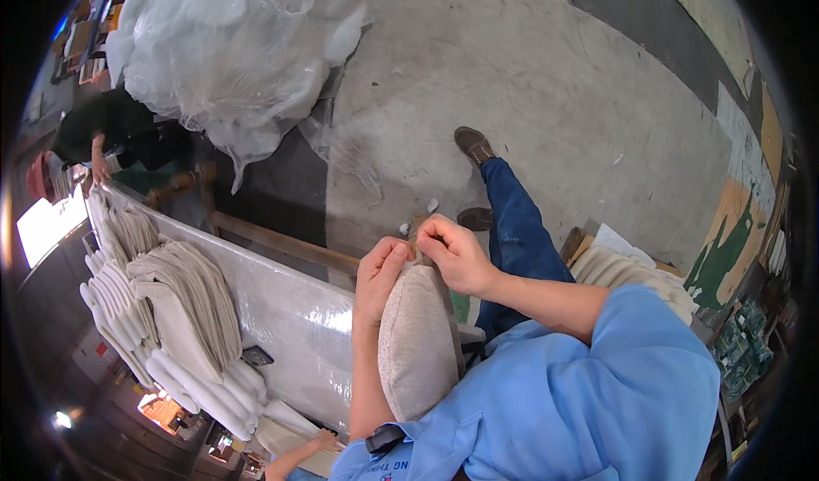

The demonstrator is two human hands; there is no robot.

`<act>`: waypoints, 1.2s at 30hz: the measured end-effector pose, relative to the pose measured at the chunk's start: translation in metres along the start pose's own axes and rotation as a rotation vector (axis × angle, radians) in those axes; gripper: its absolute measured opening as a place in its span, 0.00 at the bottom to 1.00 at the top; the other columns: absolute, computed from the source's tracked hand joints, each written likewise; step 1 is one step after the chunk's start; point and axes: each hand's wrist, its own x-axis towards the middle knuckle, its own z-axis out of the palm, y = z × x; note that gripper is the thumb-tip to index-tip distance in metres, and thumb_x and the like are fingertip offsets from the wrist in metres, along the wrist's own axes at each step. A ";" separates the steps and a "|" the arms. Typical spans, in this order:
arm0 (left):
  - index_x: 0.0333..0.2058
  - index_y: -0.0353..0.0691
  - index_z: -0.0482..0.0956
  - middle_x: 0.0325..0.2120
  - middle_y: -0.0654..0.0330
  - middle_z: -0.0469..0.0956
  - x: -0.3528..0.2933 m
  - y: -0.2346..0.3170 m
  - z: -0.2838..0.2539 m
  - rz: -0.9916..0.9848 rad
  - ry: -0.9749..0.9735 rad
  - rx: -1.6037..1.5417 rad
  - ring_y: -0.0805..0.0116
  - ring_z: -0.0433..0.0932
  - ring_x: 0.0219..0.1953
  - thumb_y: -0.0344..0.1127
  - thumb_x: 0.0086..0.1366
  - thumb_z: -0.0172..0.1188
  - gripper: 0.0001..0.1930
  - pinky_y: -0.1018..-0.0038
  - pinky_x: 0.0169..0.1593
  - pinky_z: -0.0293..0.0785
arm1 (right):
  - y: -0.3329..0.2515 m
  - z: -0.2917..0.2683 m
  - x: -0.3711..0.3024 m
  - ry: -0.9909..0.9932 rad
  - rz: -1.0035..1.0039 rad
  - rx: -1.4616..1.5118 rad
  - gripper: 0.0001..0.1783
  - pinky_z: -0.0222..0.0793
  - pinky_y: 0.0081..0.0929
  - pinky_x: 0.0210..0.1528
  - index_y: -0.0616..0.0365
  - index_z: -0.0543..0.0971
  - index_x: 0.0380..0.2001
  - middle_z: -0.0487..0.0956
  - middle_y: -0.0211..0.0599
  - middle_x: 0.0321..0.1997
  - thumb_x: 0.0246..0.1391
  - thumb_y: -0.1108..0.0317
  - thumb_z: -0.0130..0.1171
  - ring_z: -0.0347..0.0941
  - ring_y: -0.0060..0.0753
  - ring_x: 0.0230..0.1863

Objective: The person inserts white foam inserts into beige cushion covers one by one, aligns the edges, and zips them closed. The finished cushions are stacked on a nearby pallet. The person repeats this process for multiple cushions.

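Observation:
A stuffed beige fabric cushion stands on end against my front, between my forearms. Its narrow far end is gathered between my two hands. My left hand pinches the fabric there with thumb and fingers. Close beside it, my right hand is closed too, its thumb and forefinger on the same end. The fingertips of the two hands almost meet, so the exact edge or seam they grip is partly hidden.
A plastic-covered table runs along my left, bearing stacked beige covers, white padded pieces and a small black device. Another person's hand is near it; a person works beyond. A large bag of white filling lies ahead; cushions stand right.

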 end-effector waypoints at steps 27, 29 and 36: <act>0.34 0.29 0.86 0.32 0.62 0.82 0.028 -0.024 0.006 -0.146 0.235 0.088 0.76 0.77 0.34 0.32 0.66 0.68 0.09 0.74 0.41 0.73 | 0.015 0.033 0.010 0.311 0.547 0.535 0.29 0.66 0.27 0.33 0.55 0.78 0.28 0.76 0.26 0.28 0.77 0.43 0.51 0.69 0.19 0.29; 0.34 0.31 0.86 0.29 0.64 0.83 0.027 -0.026 0.007 -0.145 0.288 0.077 0.78 0.76 0.29 0.31 0.68 0.66 0.08 0.76 0.36 0.73 | 0.032 0.034 0.021 0.331 0.533 0.403 0.30 0.67 0.29 0.31 0.56 0.77 0.26 0.76 0.27 0.25 0.76 0.44 0.53 0.68 0.20 0.27; 0.30 0.30 0.86 0.26 0.64 0.82 0.035 -0.056 -0.006 -0.116 0.412 -0.015 0.78 0.76 0.28 0.33 0.64 0.66 0.10 0.75 0.35 0.73 | 0.053 0.042 0.051 0.298 0.596 0.020 0.29 0.65 0.31 0.26 0.54 0.75 0.24 0.74 0.26 0.22 0.74 0.43 0.56 0.68 0.20 0.23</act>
